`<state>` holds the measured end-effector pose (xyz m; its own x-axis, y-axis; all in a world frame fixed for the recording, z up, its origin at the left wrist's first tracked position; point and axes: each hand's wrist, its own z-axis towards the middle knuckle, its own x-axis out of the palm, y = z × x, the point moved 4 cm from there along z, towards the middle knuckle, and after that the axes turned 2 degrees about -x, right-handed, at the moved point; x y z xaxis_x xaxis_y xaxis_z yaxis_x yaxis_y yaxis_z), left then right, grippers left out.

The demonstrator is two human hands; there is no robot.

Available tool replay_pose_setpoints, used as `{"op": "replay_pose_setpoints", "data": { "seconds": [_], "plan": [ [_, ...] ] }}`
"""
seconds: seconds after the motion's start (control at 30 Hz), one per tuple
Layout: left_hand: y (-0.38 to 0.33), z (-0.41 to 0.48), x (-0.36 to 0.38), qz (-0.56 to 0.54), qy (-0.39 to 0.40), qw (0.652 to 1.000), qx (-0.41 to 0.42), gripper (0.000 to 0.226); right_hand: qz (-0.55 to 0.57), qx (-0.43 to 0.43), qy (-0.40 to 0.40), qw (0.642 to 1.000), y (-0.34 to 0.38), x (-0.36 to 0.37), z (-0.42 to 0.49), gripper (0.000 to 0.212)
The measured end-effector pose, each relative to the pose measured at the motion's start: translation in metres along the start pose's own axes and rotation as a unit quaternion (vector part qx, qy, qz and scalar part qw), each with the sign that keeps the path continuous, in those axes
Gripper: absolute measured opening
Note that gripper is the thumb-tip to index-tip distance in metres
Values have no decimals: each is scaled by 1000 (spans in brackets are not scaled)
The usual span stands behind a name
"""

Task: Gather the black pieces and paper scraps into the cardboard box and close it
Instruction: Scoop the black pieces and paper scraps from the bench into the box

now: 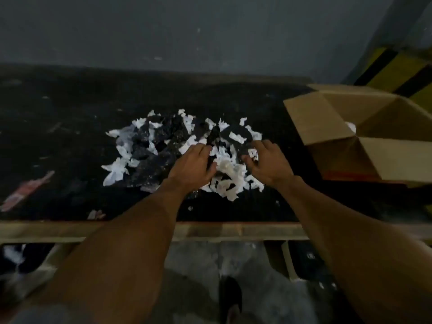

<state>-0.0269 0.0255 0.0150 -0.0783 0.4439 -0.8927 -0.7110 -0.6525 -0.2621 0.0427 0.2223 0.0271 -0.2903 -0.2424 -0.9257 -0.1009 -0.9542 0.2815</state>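
Two hands, one mixed heap, one box, on a dark tabletop (70, 127).

1. Paper scraps (117, 170): white, torn, crumpled; heaped at the tabletop's middle, thickest toward 5 o'clock of the heap, where the hands are.
2. Black pieces (142, 152): dark, flecked fragments mixed through the same heap, mostly toward 9 o'clock of it.
3. Cardboard box (315, 120): at 3 o'clock of the heap, near it but apart; flaps standing open, the inside in view, with something white showing at its near-left inner corner.
4. Left hand (194, 164): on the heap's 6 o'clock side, knuckles up, fingers curled down round a clump of paper scraps.
5. Right hand (266, 162): at 4 o'clock of the heap, fingers spread and loosely bent, lying on the scraps without closing on them.
6. Red-and-white wrapper (25, 190): flat on the tabletop at 8 o'clock, well apart from the heap; blurred.
7. Yellow-and-black striped post (392, 71): behind the box, at 1 o'clock.
8. Dark shoe (230, 298): on the grey floor (194, 258) below the tabletop's near edge, at 6 o'clock.
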Motion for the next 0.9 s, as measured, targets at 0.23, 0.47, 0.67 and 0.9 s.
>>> {"op": "replay_pose_setpoints", "data": {
  "seconds": [0.23, 0.47, 0.67, 0.9],
  "plan": [
    [7, -22, 78, -16, 62, 998, 30, 43, -12, 55, 67, 996, -39, 79, -37, 78],
    [14, 9, 127, -1, 122, 989, 85, 71, -6, 99, 69, 993, -54, 125, -31, 119],
    [12, 33, 154, 25, 152, 979, 130, 61, 3, 82, 122, 989, -62, 154, -12, 103],
    [26, 23, 187, -82, 95, 992, 0, 33, 118, 74, 57, 989, -65, 156, -11, 54]
  ]
}}
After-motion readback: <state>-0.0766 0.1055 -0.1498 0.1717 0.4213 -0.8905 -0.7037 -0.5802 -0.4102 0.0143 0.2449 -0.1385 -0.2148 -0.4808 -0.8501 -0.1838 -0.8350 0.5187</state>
